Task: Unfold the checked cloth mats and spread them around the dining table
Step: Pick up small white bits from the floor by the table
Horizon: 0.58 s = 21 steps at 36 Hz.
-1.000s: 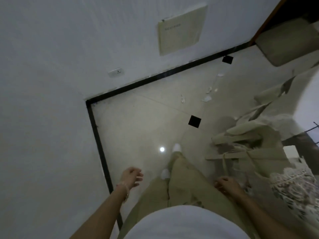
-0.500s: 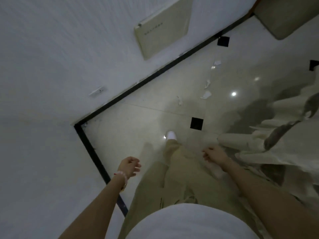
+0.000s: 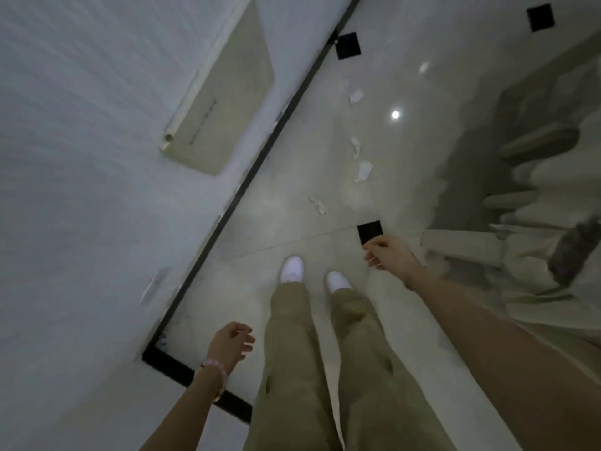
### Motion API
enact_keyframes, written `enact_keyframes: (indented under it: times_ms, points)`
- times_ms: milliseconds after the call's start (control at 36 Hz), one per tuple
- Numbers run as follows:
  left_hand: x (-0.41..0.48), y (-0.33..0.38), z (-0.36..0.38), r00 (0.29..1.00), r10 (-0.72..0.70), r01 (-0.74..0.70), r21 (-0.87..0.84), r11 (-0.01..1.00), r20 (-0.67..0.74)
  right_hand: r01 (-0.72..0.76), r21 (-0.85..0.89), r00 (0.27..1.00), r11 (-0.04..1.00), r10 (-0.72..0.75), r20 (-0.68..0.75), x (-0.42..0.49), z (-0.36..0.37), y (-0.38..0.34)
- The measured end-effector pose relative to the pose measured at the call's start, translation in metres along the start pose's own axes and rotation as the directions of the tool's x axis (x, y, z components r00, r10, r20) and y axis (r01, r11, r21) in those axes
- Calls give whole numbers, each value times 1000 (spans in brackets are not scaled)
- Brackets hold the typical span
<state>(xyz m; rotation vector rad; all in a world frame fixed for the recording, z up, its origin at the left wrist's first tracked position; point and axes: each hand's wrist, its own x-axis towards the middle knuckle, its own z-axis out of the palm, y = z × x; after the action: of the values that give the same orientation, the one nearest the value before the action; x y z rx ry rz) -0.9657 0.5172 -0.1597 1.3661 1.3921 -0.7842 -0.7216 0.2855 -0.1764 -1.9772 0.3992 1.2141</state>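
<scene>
Mats, the checked cloth ones the task calls for, are not showing anywhere in this view, so their look, folded or spread, cannot be told; nor is a dining table clearly showing. Pale draped fabric (image 3: 536,255) is hanging at the right edge of the floor (image 3: 292,190), possibly a covering over furniture, but blur is making that uncertain.

Both hands are hanging empty. Relative to the white shoes (image 3: 292,268), the right hand (image 3: 390,255) is swinging just to the right, level with the toes and near the draped fabric, its fingers loosely curled and holding nothing. The left hand (image 3: 231,343) is hanging behind and to the left of the shoes, fingers half open, a pink bead bracelet (image 3: 214,369) on the wrist, also holding nothing.

Judging from the stance, the person is walking along a white wall (image 3: 97,190), probably heading for the mats or the table. To do this step well, the gaze should be lifting from the floor toward the table, and the feet should be avoiding the paper scraps (image 3: 361,170) lying ahead of the shoes. A black skirting strip (image 3: 260,157) is running left of the shoes, and a black tile inset (image 3: 369,232) is lying just ahead of them.
</scene>
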Motion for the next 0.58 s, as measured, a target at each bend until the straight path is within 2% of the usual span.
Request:
enact_keyframes:
  times_ms: [167, 333, 389, 472, 583]
  points:
    - [101, 78, 21, 987, 154, -157, 61, 986, 56, -44, 176, 993, 983, 62, -99, 87, -4, 19]
    - [252, 133, 96, 928, 349, -370, 208, 905, 135, 33, 176, 978, 984, 5, -208, 233, -3, 64]
    - [313, 145, 126, 868, 464, -496, 330, 803, 177, 71, 102, 970, 992, -45, -238, 291, 0, 85]
    - [401, 158, 167, 723, 643, -666, 503, 551, 252, 116, -18, 948, 993, -116, -297, 373, 3, 111]
    - [507, 167, 211, 525, 780, -757, 605, 246, 340, 198, -170, 904, 965, -247, -350, 474, 4, 129]
